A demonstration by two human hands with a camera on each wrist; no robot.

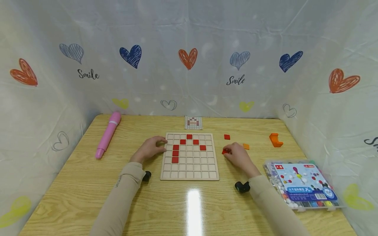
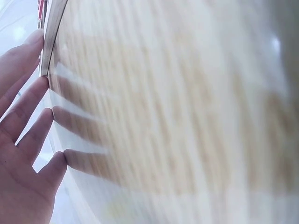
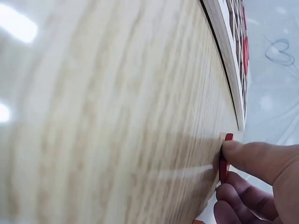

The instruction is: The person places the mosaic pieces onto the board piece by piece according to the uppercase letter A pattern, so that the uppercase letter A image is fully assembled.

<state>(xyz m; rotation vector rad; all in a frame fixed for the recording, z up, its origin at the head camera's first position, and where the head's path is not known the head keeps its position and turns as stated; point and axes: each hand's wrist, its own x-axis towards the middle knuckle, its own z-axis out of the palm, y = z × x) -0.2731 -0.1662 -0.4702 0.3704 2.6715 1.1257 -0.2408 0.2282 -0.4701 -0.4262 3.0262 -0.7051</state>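
A wooden grid board (image 1: 193, 175) lies mid-table, with several red square tiles (image 1: 175, 153) set in its upper cells. My left hand (image 1: 149, 148) rests at the board's left edge; in the left wrist view its fingers (image 2: 28, 105) are spread and fairly straight against the rim. Right of the board, my right hand (image 1: 238, 157) pinches a red square tile (image 3: 225, 161) between thumb and fingers, close to the tabletop. Another red tile (image 1: 226, 137) and an orange tile (image 1: 246, 146) lie near that hand. Behind the board is a small pattern card (image 1: 193, 123) with a printed grid.
A pink pen-shaped object (image 1: 108, 136) lies at the left. On the right are an orange angled piece (image 1: 276, 140) and a clear plastic case (image 1: 305, 185) of coloured balls with a printed label. A cloth with hearts (image 1: 187, 59) hangs around the table.
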